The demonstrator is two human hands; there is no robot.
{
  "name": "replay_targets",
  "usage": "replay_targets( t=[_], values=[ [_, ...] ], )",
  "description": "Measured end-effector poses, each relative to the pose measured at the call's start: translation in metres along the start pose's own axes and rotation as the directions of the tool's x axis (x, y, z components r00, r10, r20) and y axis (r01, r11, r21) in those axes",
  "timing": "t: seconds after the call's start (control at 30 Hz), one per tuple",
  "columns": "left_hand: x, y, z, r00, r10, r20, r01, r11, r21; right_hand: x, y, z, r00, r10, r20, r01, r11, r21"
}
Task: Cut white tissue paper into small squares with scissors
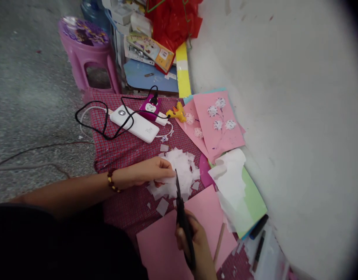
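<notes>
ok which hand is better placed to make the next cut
Likely the right hand: it holds the scissors, which point toward the white scraps by the left hand; that one shows no tool.

The scissors (181,217) are black, paper scraps (181,167) white, tablecloth (117,153) red-checked.

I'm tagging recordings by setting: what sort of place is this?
Likely a craft corner, perhaps at home: black scissors in the right hand, a pile of cut white paper, and pink sheets with white blossoms.
</notes>
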State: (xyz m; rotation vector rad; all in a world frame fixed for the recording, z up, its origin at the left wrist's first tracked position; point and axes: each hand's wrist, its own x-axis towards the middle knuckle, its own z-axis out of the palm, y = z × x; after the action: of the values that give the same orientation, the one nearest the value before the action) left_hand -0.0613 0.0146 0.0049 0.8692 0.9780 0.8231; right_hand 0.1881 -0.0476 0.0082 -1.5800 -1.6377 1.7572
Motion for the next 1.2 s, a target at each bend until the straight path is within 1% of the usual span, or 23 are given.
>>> replay_targets(
  t=[0.07,0.13,0.2,0.27,0.33,0.37,0.47,0.63,0.73,0.8,0.9,1.13,1.2],
  values=[
    [0.000,-0.002,-0.003,1.000,-0.014,0.008,0.015,0.998,-0.054,0.000,0.000,-0.001,1.000,0.017,0.000,-0.017,1.000,0.025],
    [-0.001,-0.003,-0.005,1.000,0.006,0.009,-0.005,0.999,-0.037,0.000,0.001,-0.003,1.000,-0.010,0.014,0.010,0.999,0.044],
    [-0.002,-0.002,-0.006,0.999,0.053,0.006,-0.053,0.999,-0.007,-0.001,0.004,-0.007,0.996,-0.086,0.033,0.084,0.995,0.054],
    [-0.003,-0.001,-0.005,0.995,0.095,-0.019,-0.096,0.995,-0.015,-0.003,0.008,-0.010,0.984,-0.167,0.064,0.162,0.984,0.073],
    [-0.002,-0.001,-0.004,0.991,0.115,-0.061,-0.118,0.992,-0.043,-0.006,0.012,-0.013,0.971,-0.214,0.111,0.204,0.974,0.096],
    [-0.001,-0.001,-0.003,0.990,0.118,-0.083,-0.122,0.991,-0.055,-0.007,0.013,-0.013,0.968,-0.216,0.131,0.205,0.974,0.094],
    [0.000,-0.001,0.000,0.990,0.094,-0.103,-0.103,0.991,-0.084,-0.009,0.010,-0.010,0.973,-0.185,0.139,0.183,0.983,0.027],
    [-0.002,-0.002,0.003,0.999,0.031,-0.013,-0.033,0.991,-0.130,-0.005,-0.002,-0.004,0.987,-0.119,0.110,0.125,0.991,-0.051],
    [-0.002,-0.002,0.004,1.000,-0.001,0.005,0.002,0.994,-0.109,-0.001,-0.004,-0.003,0.988,-0.113,0.102,0.121,0.990,-0.077],
    [-0.002,-0.001,0.005,1.000,-0.019,0.006,0.020,0.996,-0.089,0.000,-0.003,-0.003,0.990,-0.122,0.069,0.128,0.987,-0.094],
    [-0.001,-0.002,0.005,0.999,-0.043,0.000,0.043,0.997,-0.062,0.000,-0.001,-0.001,0.995,-0.097,0.020,0.098,0.993,-0.073],
    [-0.001,-0.003,0.002,0.999,-0.043,0.009,0.043,0.999,-0.022,0.002,-0.001,0.001,0.999,0.035,-0.012,-0.035,0.999,0.023],
    [-0.002,-0.003,0.002,1.000,-0.025,0.007,0.025,1.000,-0.004,0.000,-0.003,0.000,1.000,0.017,-0.008,-0.017,0.999,0.049]
  ],
)
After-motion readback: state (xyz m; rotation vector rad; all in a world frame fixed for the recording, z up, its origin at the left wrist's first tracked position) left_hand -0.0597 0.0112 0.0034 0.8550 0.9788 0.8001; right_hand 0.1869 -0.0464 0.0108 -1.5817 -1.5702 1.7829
